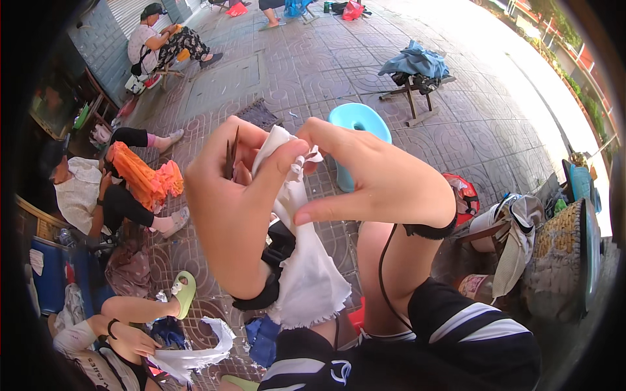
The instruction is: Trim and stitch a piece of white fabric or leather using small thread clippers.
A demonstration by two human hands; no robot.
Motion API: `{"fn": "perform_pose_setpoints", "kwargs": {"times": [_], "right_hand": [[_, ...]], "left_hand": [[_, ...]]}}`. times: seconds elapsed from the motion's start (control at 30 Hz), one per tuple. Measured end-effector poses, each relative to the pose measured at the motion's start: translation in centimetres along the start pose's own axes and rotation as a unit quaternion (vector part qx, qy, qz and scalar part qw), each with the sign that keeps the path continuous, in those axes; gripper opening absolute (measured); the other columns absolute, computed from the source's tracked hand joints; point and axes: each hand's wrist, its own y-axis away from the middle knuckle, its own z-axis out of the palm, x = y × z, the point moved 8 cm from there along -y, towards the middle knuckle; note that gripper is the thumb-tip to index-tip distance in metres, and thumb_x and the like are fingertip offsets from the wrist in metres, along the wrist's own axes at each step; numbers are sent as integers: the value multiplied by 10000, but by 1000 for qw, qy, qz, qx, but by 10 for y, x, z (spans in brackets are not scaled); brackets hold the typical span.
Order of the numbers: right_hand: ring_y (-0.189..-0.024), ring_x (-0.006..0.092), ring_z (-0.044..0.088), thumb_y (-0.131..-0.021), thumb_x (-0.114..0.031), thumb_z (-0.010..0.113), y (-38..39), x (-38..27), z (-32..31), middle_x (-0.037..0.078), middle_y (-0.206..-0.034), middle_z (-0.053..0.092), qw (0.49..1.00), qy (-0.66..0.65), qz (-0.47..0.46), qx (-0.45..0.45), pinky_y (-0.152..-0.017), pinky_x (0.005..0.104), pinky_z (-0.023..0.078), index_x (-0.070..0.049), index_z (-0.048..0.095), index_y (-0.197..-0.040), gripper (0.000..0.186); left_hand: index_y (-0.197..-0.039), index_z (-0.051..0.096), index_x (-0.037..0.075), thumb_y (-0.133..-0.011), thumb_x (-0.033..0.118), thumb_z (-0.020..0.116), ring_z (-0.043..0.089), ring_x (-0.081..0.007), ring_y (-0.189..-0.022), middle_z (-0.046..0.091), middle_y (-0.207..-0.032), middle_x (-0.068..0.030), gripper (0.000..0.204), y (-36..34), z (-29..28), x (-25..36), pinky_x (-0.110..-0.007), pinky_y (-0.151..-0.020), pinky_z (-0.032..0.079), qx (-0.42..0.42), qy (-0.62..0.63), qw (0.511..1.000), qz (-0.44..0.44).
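Well, from the head view, my only feed here, I see both hands close together on a white cloth [310, 274] raised in front of the lap. The left hand [235, 195] pinches its upper end between thumb and fingers; a dark pointed tool [231, 156] juts from those fingers, its lower part hidden, so I can't make out its kind. The right hand [385, 176] meets the left at the cloth's torn edge, thumb spread away; its fingertips are tucked out of sight, and I cannot tell whether they grip.

The cloth's frayed lower end hangs over the shorts [450, 326]. The hands partly cover a light-blue stool [339, 117]. At lower left a co-worker's hand [134, 339] is on a white strip [195, 358], the body cut off by the dark fisheye rim. Farther up, a seated person has an orange cloth [140, 176], the head shadowy.

As for writing, the neighbour's pale garment [98, 365] bears dark capitals, and the shorts a white emblem. Whatever is printed on the pinkish tub [473, 287] at right is too small for me.
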Motion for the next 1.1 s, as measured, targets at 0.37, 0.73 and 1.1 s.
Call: {"fn": "perform_pose_setpoints", "kwargs": {"times": [0.37, 0.73, 1.1], "right_hand": [[-733, 228, 628, -903, -166, 601, -3, 41, -17, 121, -799, 644, 996, -52, 30, 60, -675, 326, 484, -21, 638, -998, 177], [-648, 233, 548, -863, -138, 545, -8, 25, 2, 130, -719, 579, 968, -223, 45, 107, -605, 339, 429, -25, 508, -1035, 208], [-585, 75, 409, -921, -174, 589, -22, 14, -5, 18, -630, 449, 959, -233, -19, 161, -516, 273, 339, 1, 522, -829, 209]], "left_hand": [[-787, 592, -1, -875, 224, 719, 339, -15, -608, 500, -680, 63, 273, 2, -22, -13, -204, -525, 250, 34, -12, 999, -22], [-908, 664, 24, -915, 289, 670, 419, -27, -562, 573, -731, 43, 265, -1, -11, -5, -193, -535, 323, 25, 54, 998, -2], [-800, 508, 33, -955, 275, 616, 353, -39, -657, 440, -687, 43, 307, -1, 4, 1, -226, -565, 294, -15, 90, 995, 26]]}}
